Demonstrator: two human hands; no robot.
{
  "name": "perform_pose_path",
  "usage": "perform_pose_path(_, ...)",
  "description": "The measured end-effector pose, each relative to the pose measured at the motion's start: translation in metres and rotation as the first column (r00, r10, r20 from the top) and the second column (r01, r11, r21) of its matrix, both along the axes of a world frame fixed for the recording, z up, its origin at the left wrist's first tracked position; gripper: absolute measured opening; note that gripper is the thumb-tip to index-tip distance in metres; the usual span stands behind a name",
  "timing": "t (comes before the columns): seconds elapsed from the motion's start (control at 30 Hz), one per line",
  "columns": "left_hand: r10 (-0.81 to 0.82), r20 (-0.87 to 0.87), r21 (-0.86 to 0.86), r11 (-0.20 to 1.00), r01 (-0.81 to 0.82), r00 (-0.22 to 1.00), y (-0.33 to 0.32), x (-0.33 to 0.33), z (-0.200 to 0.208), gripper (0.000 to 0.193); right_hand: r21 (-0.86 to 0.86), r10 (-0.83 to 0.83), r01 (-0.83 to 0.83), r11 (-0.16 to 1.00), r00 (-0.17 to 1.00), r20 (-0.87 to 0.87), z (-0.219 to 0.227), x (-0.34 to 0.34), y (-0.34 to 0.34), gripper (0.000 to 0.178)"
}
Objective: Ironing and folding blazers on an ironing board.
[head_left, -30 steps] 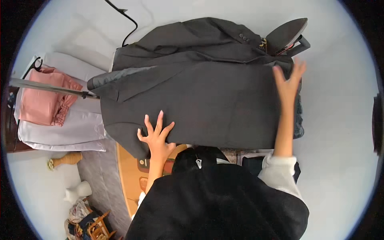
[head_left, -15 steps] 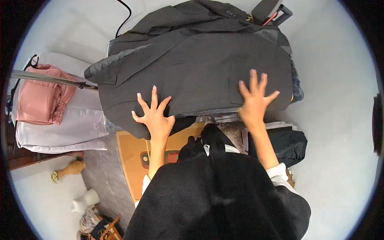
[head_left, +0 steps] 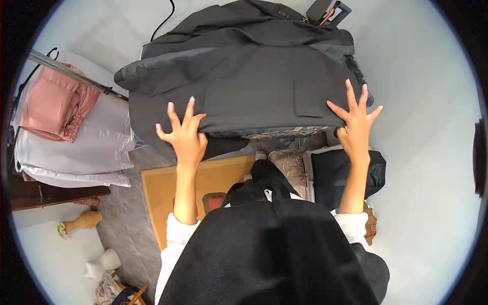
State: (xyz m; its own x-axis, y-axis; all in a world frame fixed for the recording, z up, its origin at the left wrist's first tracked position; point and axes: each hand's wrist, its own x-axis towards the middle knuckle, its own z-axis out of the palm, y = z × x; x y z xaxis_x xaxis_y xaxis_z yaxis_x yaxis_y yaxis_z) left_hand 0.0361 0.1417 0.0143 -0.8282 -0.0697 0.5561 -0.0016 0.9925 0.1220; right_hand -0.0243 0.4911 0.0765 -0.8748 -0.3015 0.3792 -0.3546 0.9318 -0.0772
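Pale wall borders a dark suit jacket; the person's left hand and right hand are at its near edge, fingers splayed wide.

The pattern-covered ironing board bore a spread charcoal suit jacket and, at its far right, a clothes iron.

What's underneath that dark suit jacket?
Patterned fabric shows below the near edge of the suit jacket. The jacket hides the rest, so what supports it cannot be seen.
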Motion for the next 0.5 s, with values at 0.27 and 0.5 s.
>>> perform_pose_path(0.27, -0.349, 0.099, -0.037, 0.934, 0.354, 0.932, -0.003, 0.077, 0.088, 0.022, -0.146, 0.121, -0.062, 0.987, 0.888, 0.443, 0.064, 0.075, 0.038, 0.062)
perform_pose_path(0.5, -0.48, 0.086, 0.063, 0.877, 0.476, 0.873, -0.002, 0.119, 0.127, 0.019, -0.208, 0.198, -0.107, 0.972, 0.851, 0.486, 0.104, 0.113, 0.045, 0.041)
